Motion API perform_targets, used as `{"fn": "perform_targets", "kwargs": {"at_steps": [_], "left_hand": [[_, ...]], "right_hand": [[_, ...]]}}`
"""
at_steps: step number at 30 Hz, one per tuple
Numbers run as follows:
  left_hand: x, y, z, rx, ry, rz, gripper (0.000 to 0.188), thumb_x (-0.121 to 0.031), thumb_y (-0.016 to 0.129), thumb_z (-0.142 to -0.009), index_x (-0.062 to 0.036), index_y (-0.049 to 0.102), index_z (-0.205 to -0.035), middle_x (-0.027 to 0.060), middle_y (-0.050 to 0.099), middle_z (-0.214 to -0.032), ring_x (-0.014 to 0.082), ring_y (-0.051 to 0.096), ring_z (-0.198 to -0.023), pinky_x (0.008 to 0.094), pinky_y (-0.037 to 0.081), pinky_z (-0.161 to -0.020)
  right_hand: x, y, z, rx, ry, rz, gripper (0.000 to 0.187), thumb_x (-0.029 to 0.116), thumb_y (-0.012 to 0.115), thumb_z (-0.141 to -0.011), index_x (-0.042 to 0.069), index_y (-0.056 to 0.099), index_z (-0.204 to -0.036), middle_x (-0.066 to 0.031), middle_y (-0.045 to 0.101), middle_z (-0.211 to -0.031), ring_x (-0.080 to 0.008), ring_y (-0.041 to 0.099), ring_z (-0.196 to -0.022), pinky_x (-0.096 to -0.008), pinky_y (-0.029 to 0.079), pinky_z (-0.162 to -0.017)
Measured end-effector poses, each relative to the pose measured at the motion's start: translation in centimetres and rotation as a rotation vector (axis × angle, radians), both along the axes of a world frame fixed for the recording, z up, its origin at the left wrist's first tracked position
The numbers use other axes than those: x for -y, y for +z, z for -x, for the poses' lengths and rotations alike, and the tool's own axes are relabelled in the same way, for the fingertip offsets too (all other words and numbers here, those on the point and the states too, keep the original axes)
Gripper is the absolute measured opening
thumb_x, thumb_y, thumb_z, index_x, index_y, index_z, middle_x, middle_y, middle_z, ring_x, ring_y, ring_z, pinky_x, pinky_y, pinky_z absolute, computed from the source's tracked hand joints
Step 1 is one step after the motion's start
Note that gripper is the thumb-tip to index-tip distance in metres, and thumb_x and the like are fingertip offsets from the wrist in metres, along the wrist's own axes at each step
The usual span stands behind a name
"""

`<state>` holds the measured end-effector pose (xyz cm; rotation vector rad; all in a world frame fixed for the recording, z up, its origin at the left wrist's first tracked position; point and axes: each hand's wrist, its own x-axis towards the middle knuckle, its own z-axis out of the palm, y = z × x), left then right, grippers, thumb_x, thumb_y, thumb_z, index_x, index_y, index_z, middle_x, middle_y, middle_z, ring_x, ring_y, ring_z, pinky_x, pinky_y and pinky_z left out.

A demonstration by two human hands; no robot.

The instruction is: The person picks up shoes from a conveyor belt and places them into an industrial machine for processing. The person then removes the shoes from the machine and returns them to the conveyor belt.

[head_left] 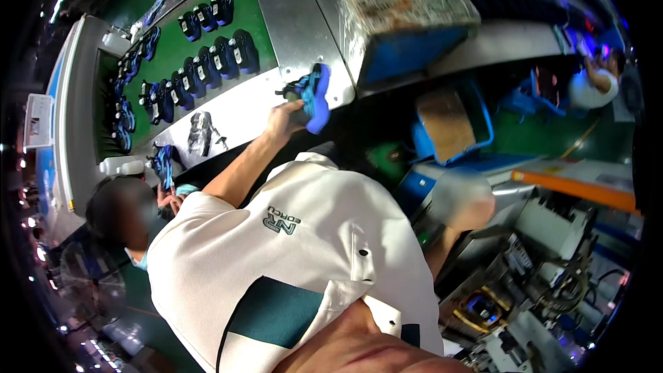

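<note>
My left hand [285, 119] is closed round a blue and black sports shoe [315, 99], tilted so that its bright blue sole faces right. The shoe is over the right end of a pale metal worktop [255, 110]. My right hand [480, 208] is out to the right, near machinery; a pale blur covers most of it, so its fingers and anything in them are hidden. Left of the held shoe, a black and white shoe-like piece [201, 132] lies on the worktop.
Several dark blue shoes stand in rows on a green conveyor belt [238, 17]. Beyond the worktop is a wrapped box-shaped unit [404, 10]. A blue-framed chair [449, 124] stands to the right, machinery [483, 304] at lower right. At left, a co-worker's hand [169, 199] touches another shoe [166, 162].
</note>
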<state>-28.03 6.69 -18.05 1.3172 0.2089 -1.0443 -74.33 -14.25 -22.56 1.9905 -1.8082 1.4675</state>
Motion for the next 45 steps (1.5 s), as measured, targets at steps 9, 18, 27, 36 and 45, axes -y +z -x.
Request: {"fn": "perform_targets", "kwargs": {"at_steps": [9,18,27,36,45], "left_hand": [[1.1,-14.2,-24.4,0.445,0.309,-0.282,0.042,-0.017,0.074,-0.065,0.0071,0.057,-0.095,0.0156,0.063,-0.086,0.0267,0.064,-0.075,0.0368,0.053,-0.065],[6.3,-15.2,-26.3,0.871,0.077,-0.633,0.068,-0.022,0.063,-0.072,0.0005,0.034,-0.129,0.0239,0.047,-0.122,0.0415,0.05,-0.106,0.0444,0.041,-0.089],[6.3,-18.5,-25.4,0.891,0.152,-0.661,0.067,-0.027,0.061,-0.076,-0.0037,0.033,-0.132,0.0166,0.039,-0.135,0.0356,0.044,-0.118,0.0416,0.039,-0.095],[5.5,-18.9,-25.9,0.815,0.143,-0.694,0.068,-0.034,0.061,-0.078,-0.0005,0.034,-0.131,0.0205,0.042,-0.131,0.0376,0.045,-0.117,0.0408,0.037,-0.096],[8.3,0.0,-18.8,0.512,-0.264,0.171,0.046,-0.026,0.062,-0.085,0.0029,0.052,-0.12,0.0161,0.058,-0.116,0.0227,0.055,-0.107,0.0334,0.041,-0.093]], "right_hand": [[11.4,32.5,-33.2,-0.11,0.696,0.313,0.011,-0.004,0.06,-0.078,0.0,0.063,-0.087,-0.0069,0.063,-0.084,-0.0136,0.059,-0.071,-0.0243,0.047,-0.063],[20.0,45.6,-70.9,-0.715,1.186,0.327,0.026,0.019,0.068,-0.077,0.006,0.064,-0.1,-0.0066,0.067,-0.09,-0.0144,0.064,-0.082,-0.0259,0.049,-0.074],[22.4,42.3,-90.1,-0.593,1.107,-0.134,0.043,0.025,0.07,-0.073,-0.003,0.056,-0.102,-0.0119,0.061,-0.097,-0.0151,0.057,-0.086,-0.0266,0.047,-0.069],[15.6,42.0,-83.6,-0.488,1.077,0.252,0.036,0.025,0.07,-0.066,-0.003,0.059,-0.087,-0.0086,0.06,-0.072,-0.0167,0.055,-0.066,-0.0303,0.045,-0.064],[12.3,46.0,-55.0,-0.399,1.067,0.165,0.039,0.02,0.07,-0.065,0.0,0.057,-0.095,-0.0068,0.059,-0.08,-0.0165,0.054,-0.074,-0.0302,0.044,-0.068]]}}
